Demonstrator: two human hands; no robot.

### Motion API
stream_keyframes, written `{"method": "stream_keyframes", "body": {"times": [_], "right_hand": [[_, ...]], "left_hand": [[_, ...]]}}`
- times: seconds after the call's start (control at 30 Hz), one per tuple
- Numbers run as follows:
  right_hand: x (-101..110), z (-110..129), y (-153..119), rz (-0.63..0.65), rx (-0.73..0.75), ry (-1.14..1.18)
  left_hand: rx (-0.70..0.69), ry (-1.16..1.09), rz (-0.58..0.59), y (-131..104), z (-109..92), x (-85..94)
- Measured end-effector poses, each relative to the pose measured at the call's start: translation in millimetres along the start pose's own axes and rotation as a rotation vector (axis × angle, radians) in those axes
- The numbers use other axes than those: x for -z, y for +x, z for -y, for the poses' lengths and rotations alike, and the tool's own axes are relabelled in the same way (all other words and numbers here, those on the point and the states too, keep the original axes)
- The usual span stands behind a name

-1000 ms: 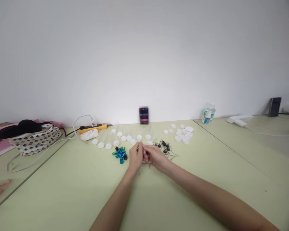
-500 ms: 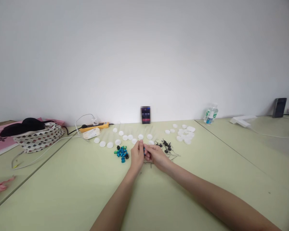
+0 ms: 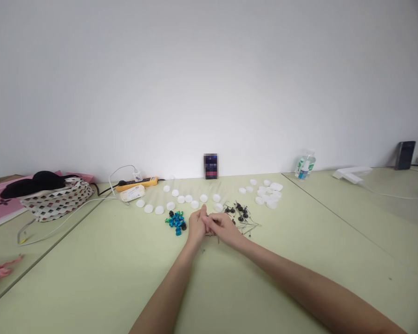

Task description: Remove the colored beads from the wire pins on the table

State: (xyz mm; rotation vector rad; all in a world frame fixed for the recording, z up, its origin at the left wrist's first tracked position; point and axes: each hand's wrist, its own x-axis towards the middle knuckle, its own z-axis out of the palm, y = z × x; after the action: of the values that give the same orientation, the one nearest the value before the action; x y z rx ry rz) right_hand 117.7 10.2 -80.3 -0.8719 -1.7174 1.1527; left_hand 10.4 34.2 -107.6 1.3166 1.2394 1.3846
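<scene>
My left hand (image 3: 197,227) and my right hand (image 3: 225,228) meet over the middle of the table, fingers pinched together. Whatever lies between them is hidden by the fingers. Just left of my left hand is a small pile of shiny blue and green parts (image 3: 177,221) with a few black ones among them. By my right hand lie black knob-like pieces (image 3: 243,214) and thin metal stems (image 3: 249,226). Beyond the hands, clear tubes with white round ends (image 3: 159,210) lie in rough rows. Loose white round caps (image 3: 265,191) are grouped further right.
A phone-like screen (image 3: 211,166) stands against the wall. Back left are a yellow power strip (image 3: 137,183), a white packet (image 3: 132,193), cables and a patterned basket (image 3: 55,204). Back right stand a clear bottle (image 3: 304,164), a white stand (image 3: 351,175) and a dark device (image 3: 404,155).
My right fingers have shifted slightly left and down, closer against my left hand. A bit of blue seen between the fingers before is now covered.
</scene>
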Motion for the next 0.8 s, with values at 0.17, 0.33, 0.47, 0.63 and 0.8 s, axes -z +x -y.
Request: {"method": "stream_keyframes", "body": {"times": [0.17, 0.33, 0.47, 0.63, 0.8], "right_hand": [[3, 1, -2, 0.012, 0.010, -0.028], [-3, -4, -8, 0.037, 0.211, -0.269], [-1, -7, -5, 0.002, 0.128, -0.189], [7, -9, 5, -0.105, -0.093, 0.125], [15, -20, 14, -0.214, -0.293, 0.615]], "left_hand": [[0.130, -0.040, 0.045, 2, -1, 0.3], [0.234, -0.086, 0.082, 8, 5, 5.9], [0.245, -0.191, 0.176, 4, 3, 6.2], [0.229, -0.309, 0.317, 2, -8, 6.0], [0.221, -0.373, 0.412, 4, -11, 10.3]]}}
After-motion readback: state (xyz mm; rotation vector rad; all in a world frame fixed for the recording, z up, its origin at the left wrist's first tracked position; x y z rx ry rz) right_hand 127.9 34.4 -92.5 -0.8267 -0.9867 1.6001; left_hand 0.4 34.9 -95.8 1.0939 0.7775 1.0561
